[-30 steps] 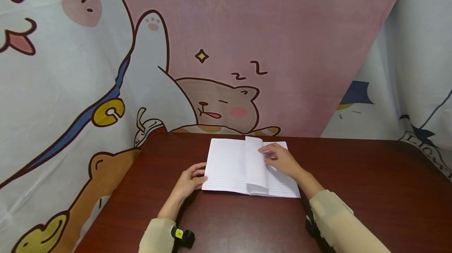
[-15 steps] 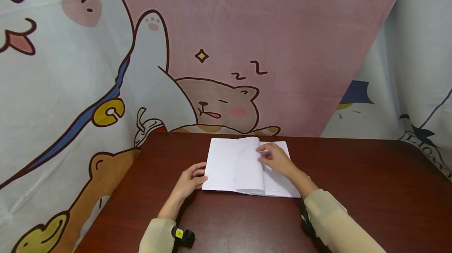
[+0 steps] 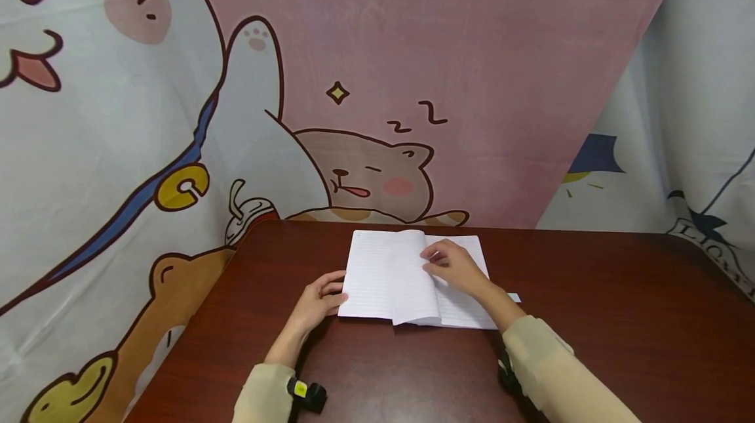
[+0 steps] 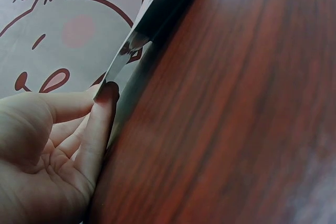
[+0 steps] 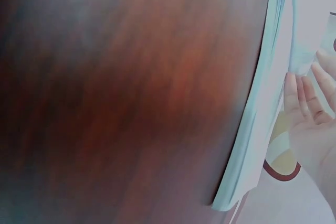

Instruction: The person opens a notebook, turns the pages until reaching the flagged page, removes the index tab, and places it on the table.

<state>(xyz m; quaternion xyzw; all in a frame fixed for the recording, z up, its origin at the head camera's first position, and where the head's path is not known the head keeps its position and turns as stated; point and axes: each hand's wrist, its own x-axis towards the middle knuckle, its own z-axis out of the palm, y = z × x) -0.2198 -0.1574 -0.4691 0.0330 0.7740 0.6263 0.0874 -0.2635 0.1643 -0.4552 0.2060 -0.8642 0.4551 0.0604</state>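
A lined notebook (image 3: 366, 279) lies spread on the brown table. My left hand (image 3: 315, 303) holds its left edge; in the left wrist view, the cover's rim (image 4: 111, 74) sits between thumb and finger. Near the notebook's middle a lifted page (image 3: 409, 285) curves over toward the left side, its lower corner sticking out past the bottom edge. My right hand (image 3: 459, 269) is at that page's right side, with fingertips against it and the fingers fairly straight in the right wrist view. The notebook's stacked page edges (image 5: 252, 135) show there too.
The brown wooden table (image 3: 590, 318) extends around the notebook. A small white piece (image 3: 514, 298) pokes out beyond the right forearm. Behind the table hangs a cartoon-print cloth (image 3: 501, 82). A black wrist camera (image 3: 309, 395) is worn on the left sleeve.
The page has swung leftward across the notebook, and my right hand has followed it left. The small white piece has come into sight beside the right forearm. My left hand stays put.
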